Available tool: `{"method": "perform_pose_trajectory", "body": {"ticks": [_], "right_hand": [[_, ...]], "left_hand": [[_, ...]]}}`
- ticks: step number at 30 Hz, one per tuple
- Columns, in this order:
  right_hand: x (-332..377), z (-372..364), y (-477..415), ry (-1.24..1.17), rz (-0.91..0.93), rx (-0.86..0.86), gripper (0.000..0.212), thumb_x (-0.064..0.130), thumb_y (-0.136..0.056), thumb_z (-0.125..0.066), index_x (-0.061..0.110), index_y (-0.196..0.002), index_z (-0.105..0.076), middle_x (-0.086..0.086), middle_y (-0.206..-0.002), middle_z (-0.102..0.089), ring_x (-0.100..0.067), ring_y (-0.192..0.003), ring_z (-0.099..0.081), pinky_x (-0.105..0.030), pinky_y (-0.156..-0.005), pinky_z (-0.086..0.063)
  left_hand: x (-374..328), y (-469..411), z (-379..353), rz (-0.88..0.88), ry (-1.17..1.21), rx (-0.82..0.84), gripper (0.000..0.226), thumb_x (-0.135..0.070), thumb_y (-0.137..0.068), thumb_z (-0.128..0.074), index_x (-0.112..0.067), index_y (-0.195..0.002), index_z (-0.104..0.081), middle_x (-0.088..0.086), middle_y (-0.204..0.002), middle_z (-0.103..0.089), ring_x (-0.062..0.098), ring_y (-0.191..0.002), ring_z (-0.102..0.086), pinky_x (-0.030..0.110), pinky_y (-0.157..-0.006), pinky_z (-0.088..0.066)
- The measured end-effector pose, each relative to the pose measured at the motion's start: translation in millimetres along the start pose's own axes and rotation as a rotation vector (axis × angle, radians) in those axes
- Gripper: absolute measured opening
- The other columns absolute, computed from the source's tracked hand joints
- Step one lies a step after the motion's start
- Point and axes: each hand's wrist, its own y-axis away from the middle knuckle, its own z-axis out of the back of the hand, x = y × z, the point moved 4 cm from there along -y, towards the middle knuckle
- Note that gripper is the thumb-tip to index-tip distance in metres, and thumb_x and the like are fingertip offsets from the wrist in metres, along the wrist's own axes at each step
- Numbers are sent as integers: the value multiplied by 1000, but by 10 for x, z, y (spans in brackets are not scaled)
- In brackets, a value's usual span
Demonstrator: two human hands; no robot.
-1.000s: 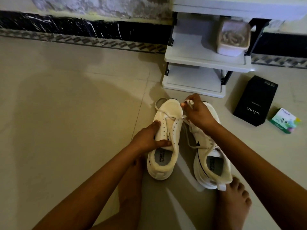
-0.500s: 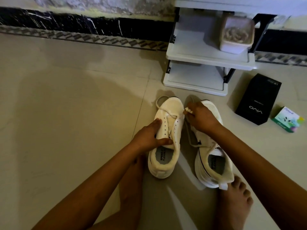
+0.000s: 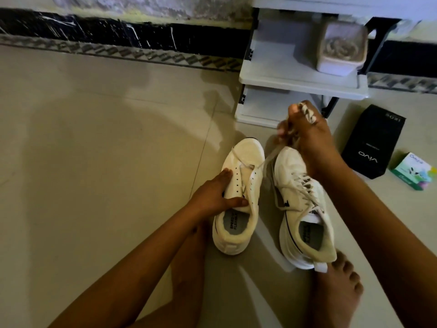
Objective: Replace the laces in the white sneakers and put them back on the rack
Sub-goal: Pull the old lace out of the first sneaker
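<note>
Two white sneakers stand side by side on the tiled floor. My left hand point(image 3: 216, 194) grips the left sneaker point(image 3: 238, 200) at its tongue, thumb over the opening. A white lace point(image 3: 267, 159) runs taut from that sneaker's front eyelets up to my right hand point(image 3: 307, 136), which holds it raised, with lace wound around the fingers. The right sneaker point(image 3: 300, 204) still has its lace crossed through the eyelets. The white shoe rack point(image 3: 295, 84) stands just beyond the shoes.
A pale lidded box point(image 3: 340, 50) sits on the rack's shelf. A black phone box point(image 3: 371, 143) and a small green-and-white carton point(image 3: 412, 174) lie on the floor at the right. My bare foot point(image 3: 335, 290) touches the right sneaker's heel.
My right hand has lifted away from the left sneaker's toe toward the rack, pulling the lace out longer. My left hand keeps its hold on the sneaker.
</note>
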Motion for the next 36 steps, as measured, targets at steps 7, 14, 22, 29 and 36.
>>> {"method": "perform_pose_trajectory", "body": {"ticks": [7,14,22,29,36], "right_hand": [[-600,236,-109,1231,32,247,27,20,-96,-49,12,-121,-53,-14,-107,-60,-27,-96,-57,-30,-80,-41],[-838,186,2,1603,43,365,34,22,-95,-52,12,-127,-51,-11,-133,-48,-25,-120,-48,-34,-101,-41],[-736,217,-99,1237,57,270,22,15,-94,-50,0,-109,-56,-18,-114,-54,-31,-104,-52,-34,-85,-41],[-231,-124,46,386,80,214,17,13,-99,-41,20,-84,-43,-6,-95,-67,-17,-93,-64,-26,-79,-48],[152,-179,57,-81,30,122,15,15,-100,-36,15,-86,-41,2,-66,-46,-8,-56,-48,-23,-60,-49]], "left_hand": [[-12,7,10,-4,-17,-4,96,-56,-80,-62,-21,-151,-9,-1,-158,-15,19,-138,-31,31,-109,-31],[0,-1,7,4,-24,0,96,-56,-79,-63,-21,-151,-10,-2,-158,-13,20,-138,-31,32,-108,-32],[-20,6,16,1,-8,4,96,-54,-80,-64,-20,-151,-9,-2,-158,-12,19,-139,-30,32,-110,-31],[-6,13,3,4,3,2,96,-53,-81,-63,-21,-151,-7,0,-157,-18,21,-136,-34,33,-109,-32],[18,-6,-15,6,11,0,97,-56,-79,-64,-23,-151,-7,-1,-157,-21,20,-135,-37,33,-107,-34]]}}
